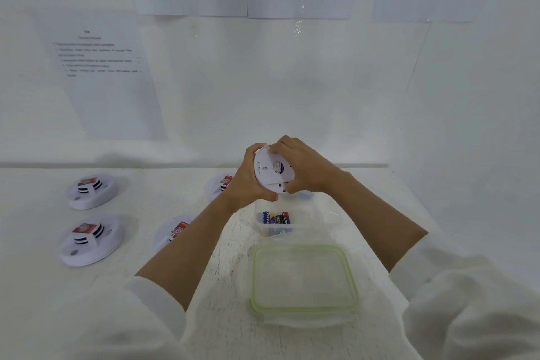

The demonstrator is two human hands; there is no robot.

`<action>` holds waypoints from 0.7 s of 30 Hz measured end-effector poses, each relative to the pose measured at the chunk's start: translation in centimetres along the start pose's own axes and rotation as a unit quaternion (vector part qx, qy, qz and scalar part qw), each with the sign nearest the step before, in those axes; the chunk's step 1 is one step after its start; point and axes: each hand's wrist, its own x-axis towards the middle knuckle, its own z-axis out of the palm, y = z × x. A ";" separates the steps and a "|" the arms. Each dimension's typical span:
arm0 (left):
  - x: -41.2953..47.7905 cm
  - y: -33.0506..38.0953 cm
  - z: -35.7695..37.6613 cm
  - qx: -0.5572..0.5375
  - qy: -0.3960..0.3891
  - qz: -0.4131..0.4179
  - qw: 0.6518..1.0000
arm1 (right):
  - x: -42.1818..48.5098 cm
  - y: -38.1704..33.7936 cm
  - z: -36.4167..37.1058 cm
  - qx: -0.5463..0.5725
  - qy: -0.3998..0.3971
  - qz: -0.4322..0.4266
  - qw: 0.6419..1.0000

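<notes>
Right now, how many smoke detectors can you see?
5: two on the far left, two partly behind the left forearm, one smoke detector held by the left hand and right hand. Others may be hidden.

Four detectors [90, 191] lie left on the table [140, 207]; batteries [276, 218] sit in a tub [318, 218], lid [304, 278] nearer.
</notes>
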 end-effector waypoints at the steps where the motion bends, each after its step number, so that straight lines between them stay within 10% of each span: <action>1: 0.0 0.0 0.0 0.000 0.000 -0.001 1.000 | 0.1 0.0 0.1 -0.001 0.006 -0.003 1.000; 21: -0.3 0.1 0.2 0.000 0.016 0.015 1.000 | 0.4 -0.2 -1.8 0.073 -0.085 0.075 0.991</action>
